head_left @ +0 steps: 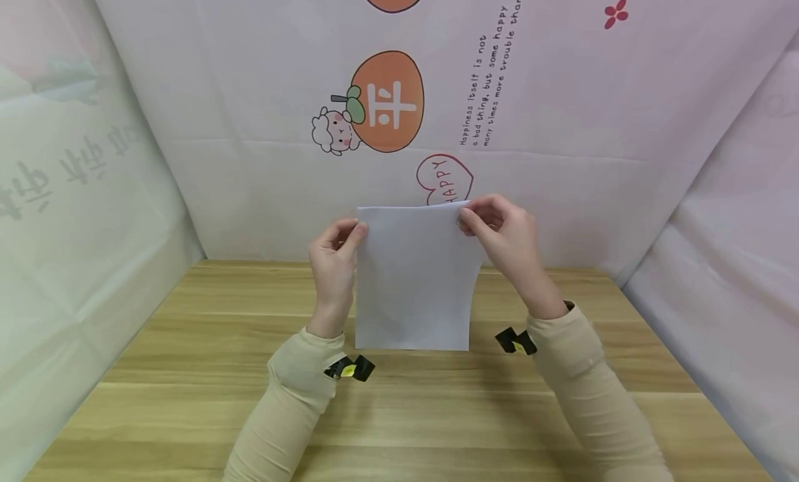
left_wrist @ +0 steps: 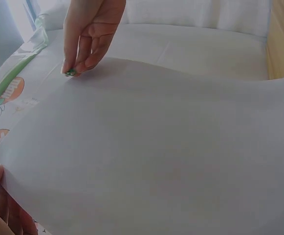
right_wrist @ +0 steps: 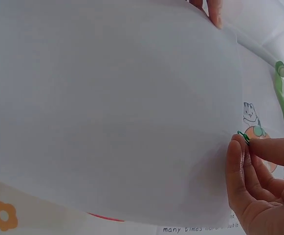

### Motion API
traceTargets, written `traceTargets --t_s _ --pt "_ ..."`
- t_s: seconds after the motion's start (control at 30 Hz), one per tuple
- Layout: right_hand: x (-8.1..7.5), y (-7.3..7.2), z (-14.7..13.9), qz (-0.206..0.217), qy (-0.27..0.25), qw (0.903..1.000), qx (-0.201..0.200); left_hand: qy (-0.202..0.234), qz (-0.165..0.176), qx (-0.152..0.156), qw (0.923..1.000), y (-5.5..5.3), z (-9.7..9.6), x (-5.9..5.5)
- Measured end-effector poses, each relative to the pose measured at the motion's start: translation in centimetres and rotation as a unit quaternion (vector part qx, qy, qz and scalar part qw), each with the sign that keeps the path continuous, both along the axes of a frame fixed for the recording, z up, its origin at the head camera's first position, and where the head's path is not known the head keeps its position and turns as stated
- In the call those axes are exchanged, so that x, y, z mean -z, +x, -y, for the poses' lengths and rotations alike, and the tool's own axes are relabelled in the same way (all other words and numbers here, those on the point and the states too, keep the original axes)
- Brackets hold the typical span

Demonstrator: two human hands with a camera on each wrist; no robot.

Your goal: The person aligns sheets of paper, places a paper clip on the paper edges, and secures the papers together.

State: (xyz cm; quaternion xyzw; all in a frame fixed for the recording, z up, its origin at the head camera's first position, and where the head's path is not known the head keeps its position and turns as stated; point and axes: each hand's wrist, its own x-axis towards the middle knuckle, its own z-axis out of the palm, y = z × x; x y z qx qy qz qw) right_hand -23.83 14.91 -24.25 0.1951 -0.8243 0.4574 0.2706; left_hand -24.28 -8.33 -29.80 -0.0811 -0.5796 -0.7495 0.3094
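Note:
A white sheet of paper [head_left: 412, 281] hangs upright above the wooden table, its top edge slightly doubled near the right corner. At its top left corner my left hand [head_left: 337, 260] pinches it between thumb and fingers. My right hand [head_left: 508, 236] is at the top right corner, pinching a small green wire loop that looks like a paper clip [right_wrist: 244, 137]. The clip lies right by the paper's edge; whether it grips the paper is not clear. In the left wrist view the right hand [left_wrist: 93, 36] shows over the paper's far edge.
The wooden table [head_left: 399, 412] extends below the paper. A printed white cloth [head_left: 250, 107] with orange fruit drawings and lettering stands behind it. Pale cloth walls [head_left: 75, 211] rise on both sides. Each wrist carries a small black camera mount [head_left: 349, 368].

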Motion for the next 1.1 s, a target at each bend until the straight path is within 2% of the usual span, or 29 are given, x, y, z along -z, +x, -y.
traceTargets --t_s 0.2,0.3,0.5,0.73,0.8,1.03,1.1 --pt "-2.0 1.8 1.8 -0.006 -0.004 1.0 -0.002 -0.007 0.002 -0.002 1.0 0.0 0.0 0.1" --pt "-2.5 2.1 2.4 -0.013 -0.003 0.9999 -0.003 -0.008 0.001 0.001 1.0 0.0 -0.1 0.0" --pt "-2.9 2.0 3.3 -0.036 0.001 0.9993 0.0 -0.001 -0.004 0.006 1.0 0.2 -0.2 -0.1" --pt "-3.1 1.9 3.8 -0.047 -0.004 0.9989 -0.005 -0.011 -0.014 -0.001 0.9998 0.1 -0.3 0.0" --pt "-3.1 1.7 3.9 -0.051 -0.004 0.9987 -0.004 -0.011 -0.018 -0.001 0.9998 0.0 -0.4 0.0" --pt "-1.9 -1.0 3.5 -0.059 -0.012 0.9981 -0.006 -0.019 -0.012 -0.002 0.9998 0.1 -0.5 0.1" --pt "-2.1 -1.1 3.7 -0.062 -0.015 0.9979 -0.011 -0.018 -0.01 -0.003 0.9998 0.1 -0.5 0.1"
